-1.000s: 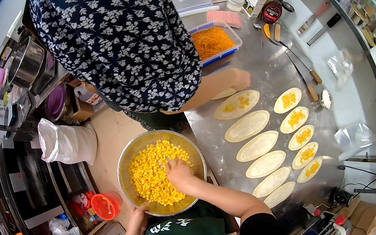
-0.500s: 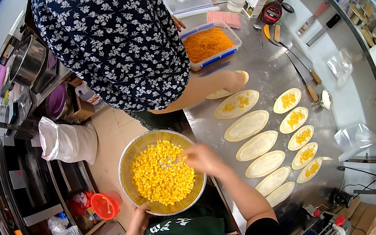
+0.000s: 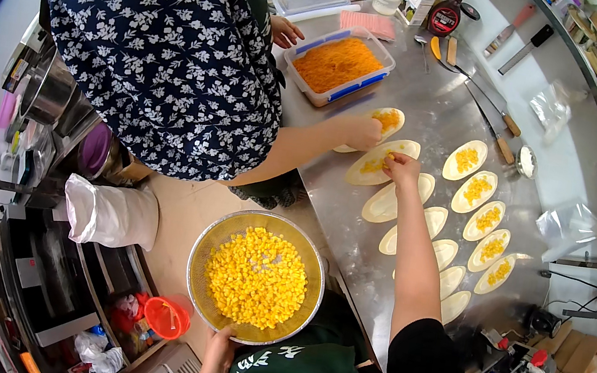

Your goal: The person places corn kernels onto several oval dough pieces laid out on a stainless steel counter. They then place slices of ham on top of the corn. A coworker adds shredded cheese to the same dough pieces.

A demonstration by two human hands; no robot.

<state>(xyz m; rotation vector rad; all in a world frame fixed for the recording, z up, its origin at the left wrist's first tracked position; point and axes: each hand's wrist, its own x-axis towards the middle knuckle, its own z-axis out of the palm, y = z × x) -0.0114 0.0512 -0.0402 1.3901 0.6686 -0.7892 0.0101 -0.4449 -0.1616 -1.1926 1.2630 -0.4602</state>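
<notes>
My left hand (image 3: 219, 346) grips the near rim of a metal colander (image 3: 203, 238) full of yellow corn kernels (image 3: 258, 277). Stretched out over the steel table, my right hand (image 3: 403, 171) has its fingertips pinched together just above an oval of flat dough (image 3: 359, 171). A bit of yellow corn shows at those fingertips, and a small heap of corn lies on the dough beneath. My forearm partly covers the plain dough ovals (image 3: 382, 205) nearer me. In a second row to the right, several ovals (image 3: 466, 161) carry corn along their middles.
A co-worker's hand (image 3: 361, 132) is at the farthest dough oval, close to mine. Behind it stands a plastic box (image 3: 389, 67) of orange shreds (image 3: 336, 65). Knives (image 3: 488, 118) and a small bowl of white powder (image 3: 526, 160) lie along the wall side of the steel table (image 3: 432, 121).
My right hand has moved from the colander, up and right, to a dough oval on the table. The left hand keeps its hold on the rim. Orange filling now shows on the co-worker's oval.
</notes>
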